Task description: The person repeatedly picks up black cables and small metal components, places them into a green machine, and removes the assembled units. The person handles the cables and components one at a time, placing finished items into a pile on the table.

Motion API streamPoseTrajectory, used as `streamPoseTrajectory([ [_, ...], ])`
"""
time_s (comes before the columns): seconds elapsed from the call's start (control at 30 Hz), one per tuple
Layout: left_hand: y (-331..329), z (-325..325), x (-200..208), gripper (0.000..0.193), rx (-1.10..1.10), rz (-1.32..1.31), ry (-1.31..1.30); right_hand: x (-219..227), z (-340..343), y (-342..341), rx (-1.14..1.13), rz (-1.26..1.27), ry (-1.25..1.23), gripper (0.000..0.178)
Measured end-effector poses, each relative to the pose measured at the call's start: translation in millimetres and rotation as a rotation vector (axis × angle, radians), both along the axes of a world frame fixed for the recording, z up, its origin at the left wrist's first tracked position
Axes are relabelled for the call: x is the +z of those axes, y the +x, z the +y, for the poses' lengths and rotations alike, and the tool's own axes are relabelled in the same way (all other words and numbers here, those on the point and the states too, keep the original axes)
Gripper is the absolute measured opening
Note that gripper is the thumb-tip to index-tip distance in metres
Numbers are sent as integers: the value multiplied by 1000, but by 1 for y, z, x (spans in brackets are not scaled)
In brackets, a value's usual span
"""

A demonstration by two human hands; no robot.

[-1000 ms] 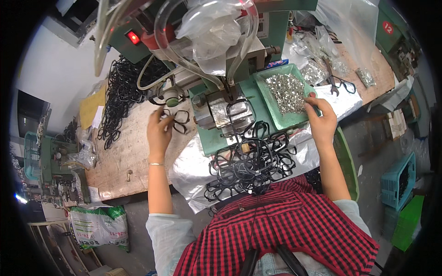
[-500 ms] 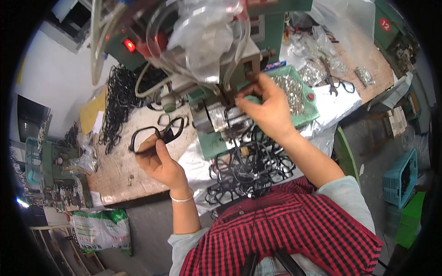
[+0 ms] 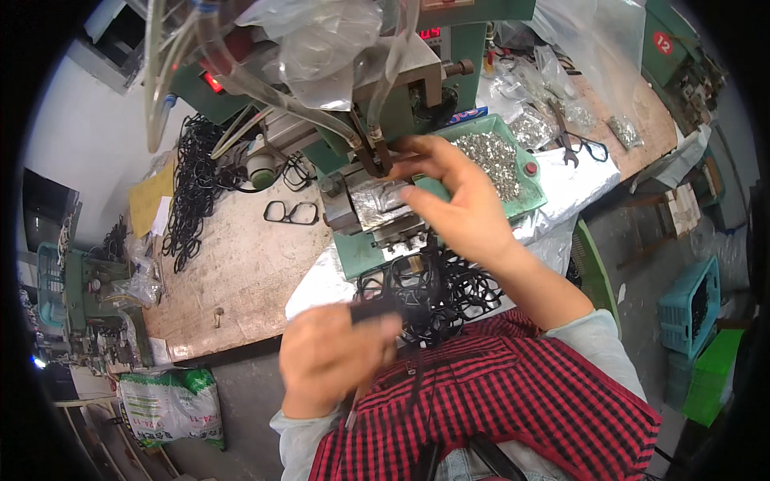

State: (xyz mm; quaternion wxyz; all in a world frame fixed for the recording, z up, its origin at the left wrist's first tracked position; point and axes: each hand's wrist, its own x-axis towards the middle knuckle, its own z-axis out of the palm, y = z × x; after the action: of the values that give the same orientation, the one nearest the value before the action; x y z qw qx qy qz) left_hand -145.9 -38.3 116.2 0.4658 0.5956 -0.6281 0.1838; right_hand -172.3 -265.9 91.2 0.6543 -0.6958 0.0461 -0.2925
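Indoors, the right hand reached beside a metal block, thumb and fingers apart. Blurred, the left hand hung near a pile of black frames; its grip could not be told. One frame lay left of the block, on the table; metal bits filled a green tray at right.

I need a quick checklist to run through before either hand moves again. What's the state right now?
1. Right hand clear of the metal prongs: not ok, fingers close beside them.
2. Left hand gripping a frame: cannot tell, it is blurred.
3. Green tray stocked with metal pieces: ok.
4. Pile of black frames near the left hand: ok.
5. Wrench away from both hands: ok, beyond the tray.
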Motion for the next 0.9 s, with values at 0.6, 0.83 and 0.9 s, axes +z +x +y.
streamPoseTrajectory([
  [0.6, 42, -59, -46, 27, 117, -346, 14, -63, -92, -4, -645, -17, -987, 10],
  [0.83, 25, -19, -78, 45, 380, -127, 7, -22, -107, 43, -608, -165, -1145, 11],
  [0.9, 38, 4, -85, 45, 525, -28, -36, -23, -107, 48, -591, -175, -1149, 8],
])
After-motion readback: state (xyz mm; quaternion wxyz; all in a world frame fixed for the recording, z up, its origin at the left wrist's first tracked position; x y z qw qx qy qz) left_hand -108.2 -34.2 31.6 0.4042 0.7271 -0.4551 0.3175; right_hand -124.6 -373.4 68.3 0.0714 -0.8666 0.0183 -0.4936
